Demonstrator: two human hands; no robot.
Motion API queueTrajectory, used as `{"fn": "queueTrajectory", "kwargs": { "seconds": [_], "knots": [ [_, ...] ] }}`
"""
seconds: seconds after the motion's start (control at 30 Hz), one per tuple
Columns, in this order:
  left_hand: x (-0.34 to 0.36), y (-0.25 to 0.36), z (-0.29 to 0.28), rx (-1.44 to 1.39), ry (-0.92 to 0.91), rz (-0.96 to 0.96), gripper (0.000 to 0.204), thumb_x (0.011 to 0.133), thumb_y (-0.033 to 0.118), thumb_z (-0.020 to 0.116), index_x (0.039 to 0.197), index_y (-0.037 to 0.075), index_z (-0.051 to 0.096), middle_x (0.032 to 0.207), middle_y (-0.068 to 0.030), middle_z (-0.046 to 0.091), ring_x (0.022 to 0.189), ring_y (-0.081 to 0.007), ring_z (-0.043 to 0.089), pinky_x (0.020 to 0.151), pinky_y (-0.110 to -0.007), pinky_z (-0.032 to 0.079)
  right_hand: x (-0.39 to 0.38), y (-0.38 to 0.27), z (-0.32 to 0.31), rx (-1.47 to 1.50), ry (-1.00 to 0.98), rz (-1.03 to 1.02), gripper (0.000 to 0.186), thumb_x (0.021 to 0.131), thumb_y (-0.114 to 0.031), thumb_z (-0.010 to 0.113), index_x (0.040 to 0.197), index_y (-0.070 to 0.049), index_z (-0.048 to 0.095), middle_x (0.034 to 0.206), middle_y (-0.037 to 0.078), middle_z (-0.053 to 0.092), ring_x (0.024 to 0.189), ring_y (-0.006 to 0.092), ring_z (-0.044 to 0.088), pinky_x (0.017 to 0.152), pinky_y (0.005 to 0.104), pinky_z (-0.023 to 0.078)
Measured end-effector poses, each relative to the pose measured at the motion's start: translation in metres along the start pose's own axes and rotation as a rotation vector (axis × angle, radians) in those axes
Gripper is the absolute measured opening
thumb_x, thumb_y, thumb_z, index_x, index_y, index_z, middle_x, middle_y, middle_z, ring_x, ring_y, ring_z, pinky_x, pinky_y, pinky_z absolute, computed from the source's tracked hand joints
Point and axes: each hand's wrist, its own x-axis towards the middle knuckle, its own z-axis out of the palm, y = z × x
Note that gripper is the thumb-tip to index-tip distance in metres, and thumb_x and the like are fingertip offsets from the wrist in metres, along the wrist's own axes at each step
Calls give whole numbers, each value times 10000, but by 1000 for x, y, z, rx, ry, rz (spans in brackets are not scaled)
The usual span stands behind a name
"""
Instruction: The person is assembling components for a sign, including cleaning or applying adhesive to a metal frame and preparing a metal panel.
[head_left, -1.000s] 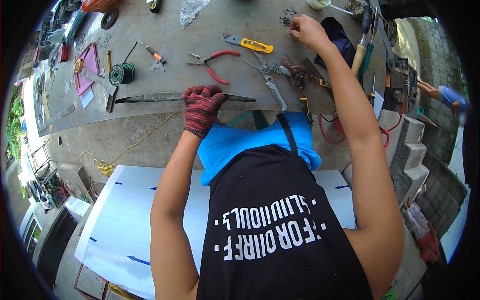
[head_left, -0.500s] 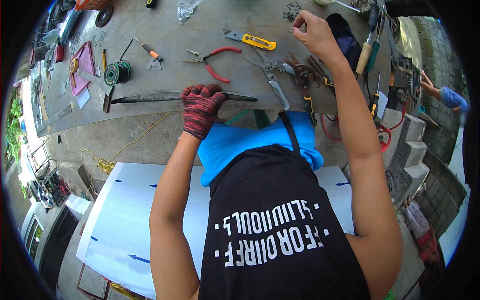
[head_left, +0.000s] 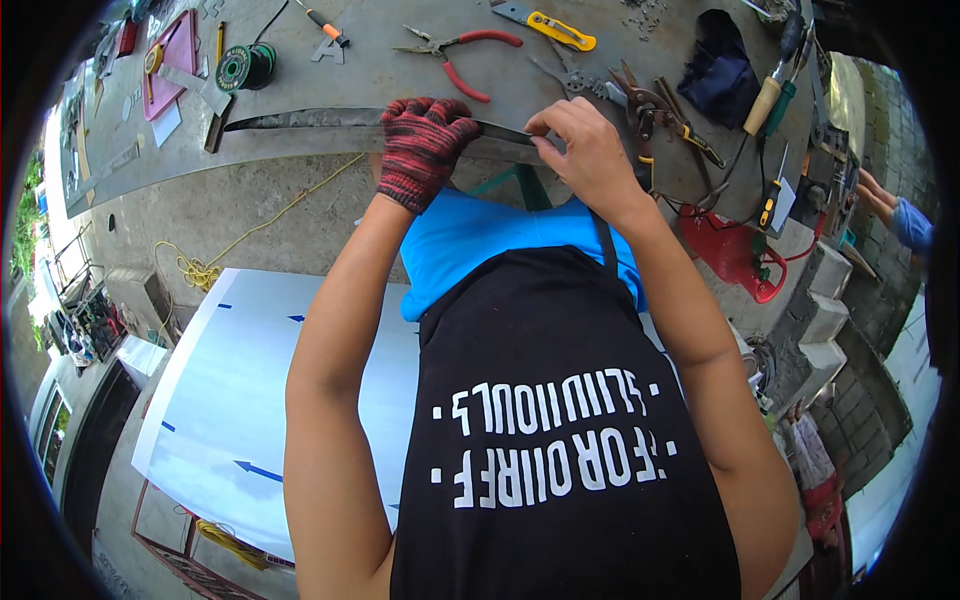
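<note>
A long, dark, narrow strip with tapered ends lies along the near edge of the metal table. My left hand, in a red and black knit glove, is closed around its middle. At the strip's right end, my bare right hand has thumb and forefinger pinched together. Whether a small piece sits between those fingertips cannot be made out. Pliers with red handles lie just beyond the glove. Past my right hand are a yellow utility knife, grey pliers and tin snips.
A green wire spool, pink tray and orange-handled tool occupy the left side. Small metal pieces, a dark cloth and wooden-handled tool lie right. Another person's arm shows at far right.
My right hand has come down from beside the small metal pieces to the strip's right end, still pinched. My left hand stays on the strip. The view has shifted.
</note>
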Motion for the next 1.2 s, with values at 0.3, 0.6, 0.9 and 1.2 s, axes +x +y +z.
{"fn": "queueTrajectory", "kwargs": {
  "seconds": [0.3, 0.6, 0.9, 1.2],
  "knots": [
    [-3, -2, 5, 18, -15, -21, 154, 846, 265, 699, 968, 338, 759, 1161, 51, 739, 1119, -246, 670, 1015, -490, 411, -4, -6, 15, -144, 56, -83, 68, 861, -78, 743, 927, -71, 731, 902, 61, 685, 927, 291, 629, 835, 408, 537],
    [-5, -2, 5, 19, -9, -21, 167, 867, 262, 676, 989, 346, 754, 1168, 56, 732, 1131, -243, 660, 1028, -487, 406, -5, -12, 23, -206, 98, -103, 89, 845, -89, 764, 916, -83, 712, 884, 57, 683, 902, 288, 635, 805, 409, 537],
    [-2, -2, 7, 40, 54, 26, 160, 797, 277, 757, 949, 317, 781, 1125, 52, 750, 1058, -230, 678, 946, -465, 424, -4, -9, 19, -129, 101, -46, 120, 837, -86, 781, 935, -75, 713, 894, 68, 700, 885, 296, 644, 793, 404, 534],
    [2, 3, 0, 3, -16, -12, 170, 811, 234, 711, 954, 311, 764, 1131, 44, 743, 1093, -247, 675, 997, -484, 413, 11, 24, -70, 161, 561, 343, 156, 982, -111, 724, 1119, -39, 744, 966, 58, 772, 830, 103, 701, 747, 260, 548]
  ]
}}
